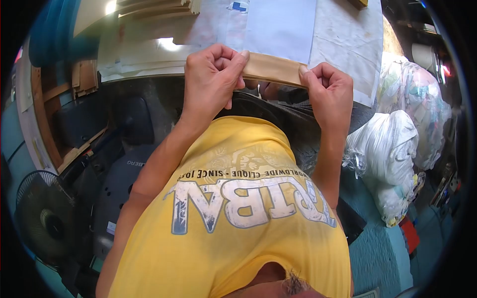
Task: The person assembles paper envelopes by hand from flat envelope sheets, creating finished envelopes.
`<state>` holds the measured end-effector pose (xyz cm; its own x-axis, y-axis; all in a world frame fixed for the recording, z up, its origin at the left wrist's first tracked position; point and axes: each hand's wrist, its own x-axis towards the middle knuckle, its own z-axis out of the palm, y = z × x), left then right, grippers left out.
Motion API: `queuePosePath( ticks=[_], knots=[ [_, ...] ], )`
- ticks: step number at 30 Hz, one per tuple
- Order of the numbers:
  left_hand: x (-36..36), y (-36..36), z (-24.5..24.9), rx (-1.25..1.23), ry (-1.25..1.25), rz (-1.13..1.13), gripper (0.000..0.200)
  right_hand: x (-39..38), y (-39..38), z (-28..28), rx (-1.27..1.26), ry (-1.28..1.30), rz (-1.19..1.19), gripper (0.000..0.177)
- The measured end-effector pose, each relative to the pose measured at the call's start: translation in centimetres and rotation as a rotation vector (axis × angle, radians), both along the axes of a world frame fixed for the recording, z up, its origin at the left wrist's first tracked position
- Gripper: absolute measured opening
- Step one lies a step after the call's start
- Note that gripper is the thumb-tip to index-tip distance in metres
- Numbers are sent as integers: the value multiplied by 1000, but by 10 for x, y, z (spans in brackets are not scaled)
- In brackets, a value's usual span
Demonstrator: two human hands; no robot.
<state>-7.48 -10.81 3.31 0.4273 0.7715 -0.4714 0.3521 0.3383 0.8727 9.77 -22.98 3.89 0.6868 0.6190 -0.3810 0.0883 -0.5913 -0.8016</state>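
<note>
A tan strip (273,68), which looks like folded brown paper, is stretched level between my two hands at the near edge of the table (343,44). My left hand (214,72) pinches its left end between thumb and curled fingers. At the other end, my right hand (329,92) grips the strip the same way, thumb on top. A pale white sheet (280,30) lies flat just beyond the strip, and the strip overlaps its near edge in this view.
Stacked cream sheets (144,59) lie on the table's left side. White plastic bags (392,149) stand to the right, with a bulging clear bag (415,99) behind. On the left are a fan (49,218) and a dark machine (124,184).
</note>
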Motion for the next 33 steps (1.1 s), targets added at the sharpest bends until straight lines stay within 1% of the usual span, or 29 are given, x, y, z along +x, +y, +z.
queuePosePath(
  ticks=[1, 4, 6, 7, 8, 9, 11, 12, 15, 16, 18, 21, 24, 25, 27, 30, 31, 33],
  knots=[
    [0, -1, 0, 23, -6, -3, 24, 0, 1, 3, -43, -53, 19, 22],
    [-2, -3, -1, 98, -15, -17, 24, -4, 2, 13, -226, -322, 63, 22],
    [-6, -1, -2, 156, -10, -27, 27, 1, -9, 11, -140, -361, 20, 21],
    [-9, -2, -1, 361, 27, -22, 28, 5, -16, 8, -100, -378, -1, 20],
    [-11, -2, 1, 565, 65, -16, 30, 10, -22, 3, -23, -421, -57, 23],
    [-14, -2, 2, 769, 105, -11, 31, 10, -21, 3, 59, -435, -25, 23],
    [-14, 6, 8, 986, 85, -185, 37, 9, -19, 5, 220, -456, 34, 24],
    [-10, 12, 12, 1095, 69, -276, 40, 13, -14, 6, 200, -487, 144, 35],
    [20, 30, 16, 1100, 286, -566, 44, 29, 14, -6, 156, -668, 420, 48],
    [24, 38, 3, 1095, 265, -575, 50, 32, 19, -8, 124, -657, 442, 52],
    [25, 47, -7, 1045, 293, -570, 51, 38, 25, -10, 58, -629, 490, 60],
    [18, 51, -7, 947, 293, -578, 53, 41, 24, -13, 86, -647, 501, 60],
    [12, 55, -1, 885, 314, -589, 53, 55, 17, -15, 120, -538, 513, 62],
    [9, 56, 1, 870, 329, -594, 52, 57, 17, -15, 134, -541, 518, 61],
    [2, 61, -4, 931, 231, -593, 48, 60, 13, -15, 157, -546, 524, 59],
    [-7, 61, -6, 1103, 65, -608, 43, 63, 2, -11, 227, -540, 488, 51],
    [-7, 63, -3, 1175, 7, -612, 41, 64, -3, -12, 242, -488, 377, 47],
    [9, 63, 12, 1216, -70, -566, 41, 60, -21, -15, 269, -375, 167, 41]
  ],
)
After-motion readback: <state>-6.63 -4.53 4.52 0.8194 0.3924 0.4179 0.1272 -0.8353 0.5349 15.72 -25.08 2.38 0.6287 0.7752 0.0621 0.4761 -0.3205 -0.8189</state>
